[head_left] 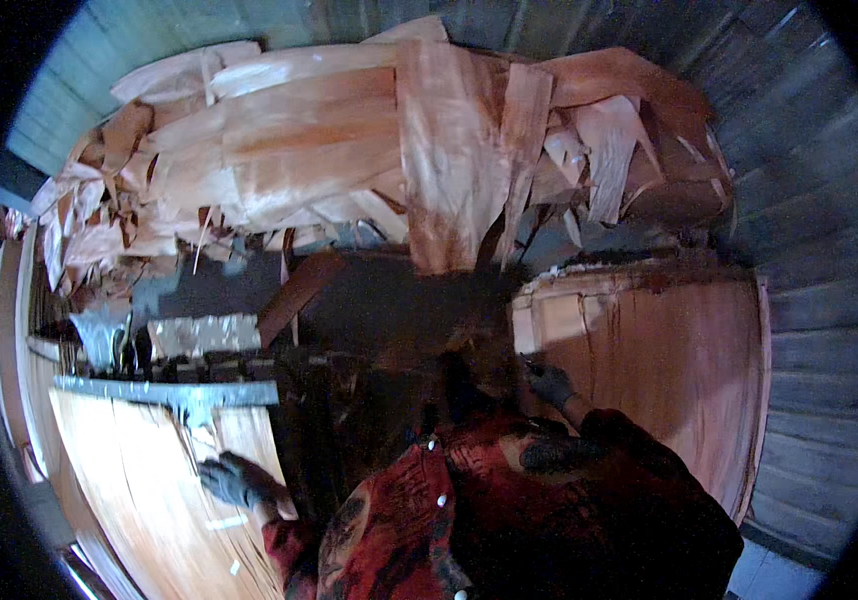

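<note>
My left hand [236, 481], in a grey glove, rests on a brightly lit stack of pale wood veneer sheets [139, 480] at the lower left. Its fingers are stretched over the top sheet, close to a torn gap. My right hand [551, 384], also gloved, is at the left edge of a reddish-brown veneer stack [669, 370]. Its fingers look curled, with a small dark tip showing beyond them. What they hold, if anything, is too dark to make out.
A long heap of loose, torn veneer [319, 140] lies across the far side against corrugated metal wall panels [809, 200]. A metal bar [169, 391] runs along the left stack's far end. Between the stacks is a dark gap, with a veneer strip [299, 298] leaning at its far side.
</note>
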{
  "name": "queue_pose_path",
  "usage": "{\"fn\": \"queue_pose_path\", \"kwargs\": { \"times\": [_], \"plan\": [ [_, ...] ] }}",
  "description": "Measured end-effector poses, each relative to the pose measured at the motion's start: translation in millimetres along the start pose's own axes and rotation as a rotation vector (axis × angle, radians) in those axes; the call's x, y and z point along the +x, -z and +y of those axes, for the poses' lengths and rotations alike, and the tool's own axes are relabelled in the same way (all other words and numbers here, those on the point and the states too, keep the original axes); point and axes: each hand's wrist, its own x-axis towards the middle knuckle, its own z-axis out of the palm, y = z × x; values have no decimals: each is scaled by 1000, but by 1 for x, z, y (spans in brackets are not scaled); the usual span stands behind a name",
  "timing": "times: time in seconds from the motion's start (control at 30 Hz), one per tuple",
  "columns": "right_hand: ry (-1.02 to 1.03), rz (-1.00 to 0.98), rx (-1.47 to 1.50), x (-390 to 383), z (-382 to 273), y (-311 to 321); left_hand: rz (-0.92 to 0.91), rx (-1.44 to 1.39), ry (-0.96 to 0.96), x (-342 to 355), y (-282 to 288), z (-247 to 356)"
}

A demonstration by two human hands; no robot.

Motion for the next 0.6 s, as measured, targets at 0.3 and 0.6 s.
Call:
{"fn": "queue_pose_path", "kwargs": {
  "times": [0.3, 0.6],
  "plan": [
    [29, 227, -65, 110, -83, 99, -94, -11, -25, 4, 3, 15],
    [5, 338, 128, 192, -109, 132, 93, -411, -329, 3, 50, 201]
  ]
}}
